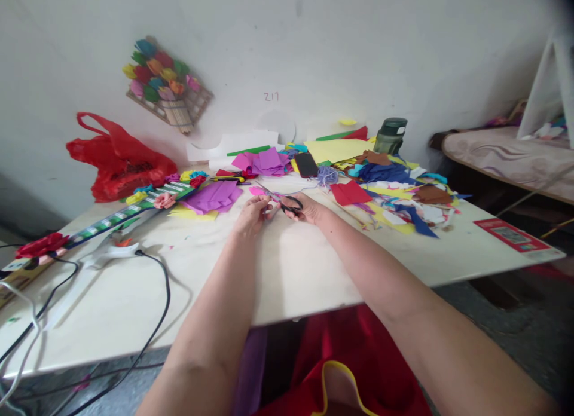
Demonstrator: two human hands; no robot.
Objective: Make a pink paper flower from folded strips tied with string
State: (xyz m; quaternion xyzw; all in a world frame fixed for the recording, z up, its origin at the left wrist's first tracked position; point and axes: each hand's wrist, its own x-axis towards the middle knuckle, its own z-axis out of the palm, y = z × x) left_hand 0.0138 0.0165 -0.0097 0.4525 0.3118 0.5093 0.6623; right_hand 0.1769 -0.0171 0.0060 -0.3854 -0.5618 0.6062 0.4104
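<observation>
Gripping a pair of scissors [293, 205] by the black handles, a person's right hand [307, 209] is curled over a white table [305, 260]. The left hand [253, 215], just left of the scissors, has its fingers drawn together; what they hold is too small to tell. Pink paper [256, 190] shows near the scissors' blades, just beyond the left hand. Left of the scissors lie purple paper [216, 198] and, farther out, a red bag [125, 165]. Beyond the scissors are a phone [306, 164] and, a little right, yarn [328, 176]. Right of the scissors lies red paper [350, 193], with coloured scraps farther right and a green bottle [389, 138] standing upright behind them.
</observation>
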